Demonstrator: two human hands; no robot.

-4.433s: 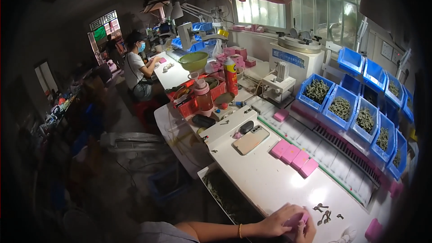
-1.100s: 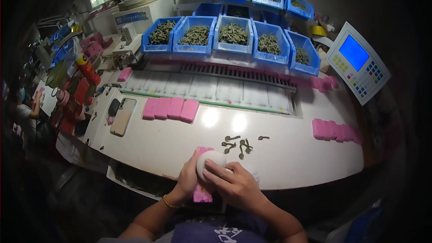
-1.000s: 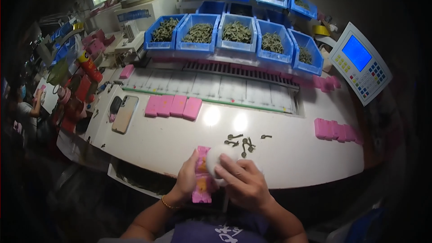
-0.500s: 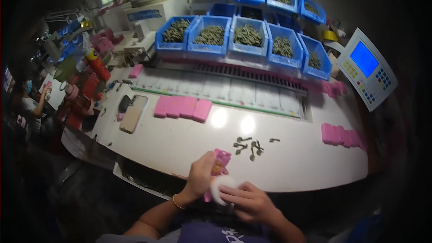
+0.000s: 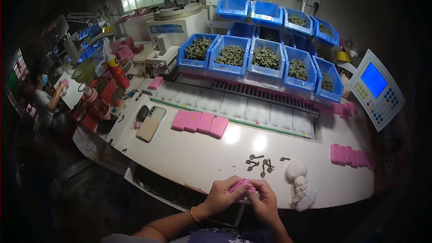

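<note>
Both my hands close round a small pink rubber mould (image 5: 242, 186) at the table's front edge. My left hand (image 5: 221, 195) grips it from the left, thumb on top. My right hand (image 5: 264, 199) holds its right end, fingers curled behind it. Much of the mould is hidden by the fingers. To the right of my hands lies a white cloth pouch (image 5: 296, 170), bunched and tied in the middle. Several small dark green wax pieces (image 5: 265, 166), each a stem with a round head, are scattered just beyond my hands.
Pink mould blocks stand in a left row (image 5: 200, 122) and a right row (image 5: 348, 155). A phone (image 5: 151, 123) lies at left. Blue bins (image 5: 232, 56) of green pieces rise behind a metal grate (image 5: 265, 97). A control panel (image 5: 377, 91) stands right. Another person (image 5: 47, 94) sits far left.
My right hand has let go of the white pouch, which now lies on the table, and has joined my left hand on the mould. The mould appears folded together. The view has shifted.
</note>
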